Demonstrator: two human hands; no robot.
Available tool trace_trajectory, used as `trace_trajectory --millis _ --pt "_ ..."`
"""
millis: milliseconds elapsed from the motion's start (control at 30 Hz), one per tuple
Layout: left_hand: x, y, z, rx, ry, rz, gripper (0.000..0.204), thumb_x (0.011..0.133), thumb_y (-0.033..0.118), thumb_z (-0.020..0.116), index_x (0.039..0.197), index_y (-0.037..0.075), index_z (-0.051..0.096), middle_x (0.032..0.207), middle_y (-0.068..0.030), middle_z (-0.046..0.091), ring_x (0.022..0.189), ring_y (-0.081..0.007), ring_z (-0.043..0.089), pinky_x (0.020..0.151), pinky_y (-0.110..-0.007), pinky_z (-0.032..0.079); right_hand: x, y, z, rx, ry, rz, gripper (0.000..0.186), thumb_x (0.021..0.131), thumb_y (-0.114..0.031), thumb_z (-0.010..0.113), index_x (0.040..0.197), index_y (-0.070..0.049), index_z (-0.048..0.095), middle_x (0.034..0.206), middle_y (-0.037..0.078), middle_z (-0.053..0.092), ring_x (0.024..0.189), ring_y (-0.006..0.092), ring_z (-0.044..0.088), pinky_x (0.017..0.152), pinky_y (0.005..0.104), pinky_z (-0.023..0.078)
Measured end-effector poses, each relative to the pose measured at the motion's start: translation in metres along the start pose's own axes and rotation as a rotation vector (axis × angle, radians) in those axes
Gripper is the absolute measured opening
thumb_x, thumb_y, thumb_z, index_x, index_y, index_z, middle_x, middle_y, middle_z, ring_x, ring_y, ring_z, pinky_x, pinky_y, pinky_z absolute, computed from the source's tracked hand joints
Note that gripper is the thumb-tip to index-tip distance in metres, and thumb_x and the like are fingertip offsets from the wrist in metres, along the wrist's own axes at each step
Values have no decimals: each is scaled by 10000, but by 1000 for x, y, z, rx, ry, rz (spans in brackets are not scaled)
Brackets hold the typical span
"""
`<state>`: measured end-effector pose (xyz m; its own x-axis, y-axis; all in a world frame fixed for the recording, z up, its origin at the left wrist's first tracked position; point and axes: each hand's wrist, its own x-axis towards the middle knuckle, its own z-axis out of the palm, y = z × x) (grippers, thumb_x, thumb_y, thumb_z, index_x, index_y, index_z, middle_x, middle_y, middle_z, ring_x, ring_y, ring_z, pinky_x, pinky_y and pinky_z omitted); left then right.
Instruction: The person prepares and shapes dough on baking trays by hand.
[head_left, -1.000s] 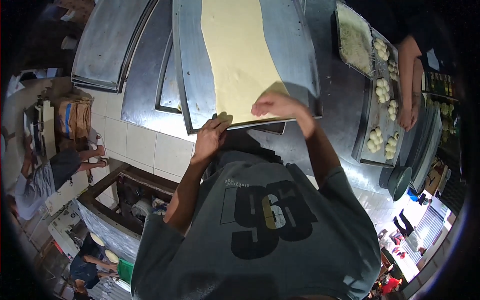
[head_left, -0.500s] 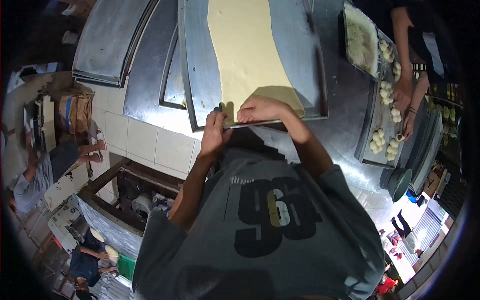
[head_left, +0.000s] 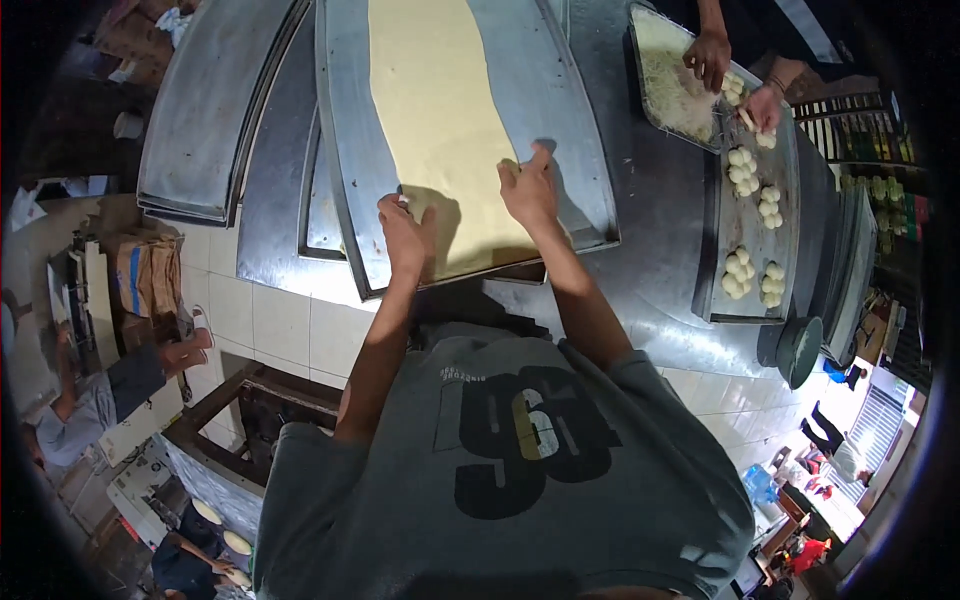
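With the hub of my clock at the middle of the head view, I had the dough just short of twelve: one long, pale yellow sheet lying flat on a tray, its near end at the near rim. The wearer's left hand was between ten and eleven, over the sheet's left edge, fingers bent and the thumb standing clear of them. The right hand was near one, by the sheet's right edge, thumb and fingers spread apart. I made out nothing clasped in either; how firmly the fingertips met the dough, I could not tell.

A dark table spread out beyond the tray toward two. There I saw a longer tray bearing clusters of pale balls, and toward half past one a pan of pale shreds. A co-worker had one hand over the shreds and the other at a cluster.

Just past three stood a round dark tub. Stacked trays lay at ten, brown sacks at nine, and the wearer's grey shirt filled six.
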<state>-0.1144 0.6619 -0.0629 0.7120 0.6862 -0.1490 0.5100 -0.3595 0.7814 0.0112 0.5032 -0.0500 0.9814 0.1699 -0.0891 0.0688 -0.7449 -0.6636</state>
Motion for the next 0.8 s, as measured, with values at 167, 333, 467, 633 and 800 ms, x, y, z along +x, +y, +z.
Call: trace_trajectory --millis 167,333,467,633,800 --pt "18 -2 3 184 -64 63 357 882 283 608 1009 -37 515 724 -204 610 696 -359 615 655 -439 473 28 11 -13 -212 -211 20 394 927 -380 509 958 5 588 905 248 634 904 433 595 785 511 462" --pt "9 -1 -11 -9 34 -8 331 938 306 525 963 -24 540 708 -214 610 694 -363 617 637 -431 456 44 29 -24 -10 57 60 400 955 -368 456 968 21 543 876 260 638 842 469 598 721 536 466" --pt "11 2 -14 -88 -13 -90 298 950 282 531 968 -16 535 607 -127 557 559 -231 521 571 -361 425 56 69 -7 -25 0 -100 360 945 -346 506 1015 5 544 841 207 658 796 417 631 697 509 473" --pt "9 0 -20 -215 -68 -144 240 945 217 561 1031 -7 556 658 -27 555 578 -90 446 533 -268 378 51 76 -35 506 -144 78 197 878 -230 651 1001 -87 596 735 44 597 663 142 550 611 310 456" --pt "-3 -7 -15 -317 -126 147 279 885 105 605 1130 -9 539 720 -78 561 614 -122 478 604 -293 435 29 64 -48 372 -459 -195 223 839 -145 683 1056 -100 662 746 30 604 683 96 544 618 272 446"
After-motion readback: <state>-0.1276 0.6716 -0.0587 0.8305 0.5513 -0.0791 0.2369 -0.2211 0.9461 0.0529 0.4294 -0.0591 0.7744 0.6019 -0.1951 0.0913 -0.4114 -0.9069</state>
